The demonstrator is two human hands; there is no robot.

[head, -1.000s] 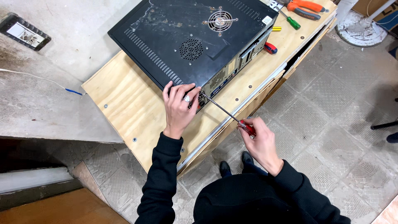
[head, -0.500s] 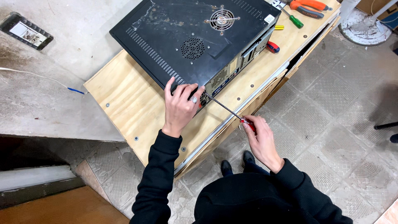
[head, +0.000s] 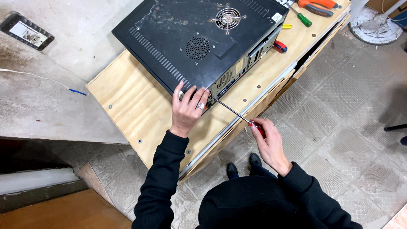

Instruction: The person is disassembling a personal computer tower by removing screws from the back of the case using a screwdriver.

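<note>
A black computer case lies flat on a plywood workbench, its vented side panel facing up and its rear panel turned toward me. My left hand presses on the near corner of the case, fingers spread over the edge. My right hand grips the red handle of a long screwdriver. The thin metal shaft runs up and left, and its tip meets the rear panel right beside my left fingertips.
More tools lie at the bench's far right: a green-handled screwdriver, orange-handled pliers, a red-and-blue handled tool. A concrete ledge with a thin white cable sits left. A white round stand base is on the tiled floor.
The view has shifted slightly. Both hands stay in place on the case corner and the screwdriver, with the tip kept against the rear panel.
</note>
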